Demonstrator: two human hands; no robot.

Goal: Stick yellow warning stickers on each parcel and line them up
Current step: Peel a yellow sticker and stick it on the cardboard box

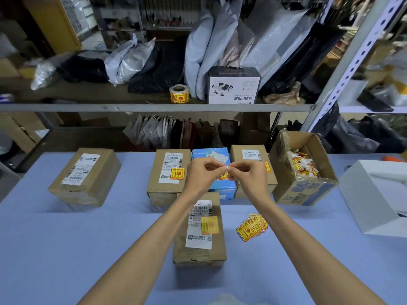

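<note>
My left hand (203,171) and my right hand (244,172) meet above the blue parcel (222,186), fingertips pinched together on a small white scrap of sticker backing (228,167). A brown parcel (199,230) lies closest to me with a yellow warning sticker (210,225) on its label. Behind it stand a stickered brown parcel (167,172), the blue one and another stickered brown parcel (251,157) in a row. A lone brown parcel (84,177) without a yellow sticker sits at the left. Loose yellow stickers (252,226) lie fanned on the blue table (66,249).
An open cardboard box (304,170) holding peeled backings and sticker scraps stands at the right, beside a white box (378,194). On the shelf above sit a roll of yellow stickers (179,94), a white printed carton (233,86) and many bagged goods.
</note>
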